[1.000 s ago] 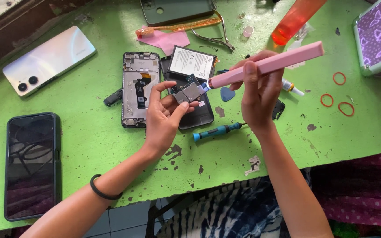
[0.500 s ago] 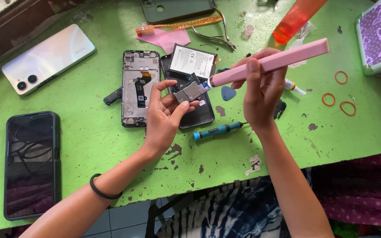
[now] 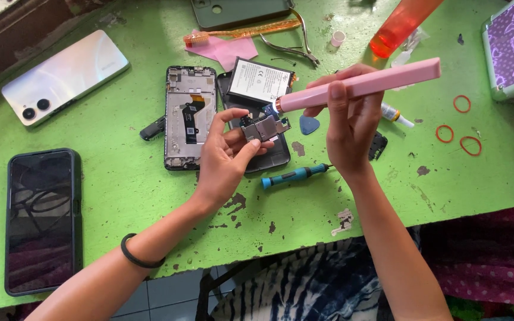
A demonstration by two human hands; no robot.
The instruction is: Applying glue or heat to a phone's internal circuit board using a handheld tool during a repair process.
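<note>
A chipped green tabletop (image 3: 120, 196) filled the view, seen from above. On it lay a dark phone (image 3: 43, 220) at the left edge, a silver phone (image 3: 63, 76) face down above it, and an opened phone frame (image 3: 189, 116) near the middle with a flat battery (image 3: 261, 80) just to its right. The left hand (image 3: 224, 160) reached in from below and pinched a small circuit board (image 3: 264, 127) between thumb and fingers, above the tabletop, over a dark back cover. The right hand (image 3: 352, 128) was clenched around a pink pen-shaped tool (image 3: 358, 86), whose long axis ran from upper right down to lower left. Its tip sat just above and to the right of the board, touching or nearly touching its top edge. A teal screwdriver (image 3: 295, 175) lay below both hands, a blue pick (image 3: 309, 125) between them, red rubber bands (image 3: 459, 128) far right. Compared with half a second before, hands, board and tool kept almost the same pose
</note>
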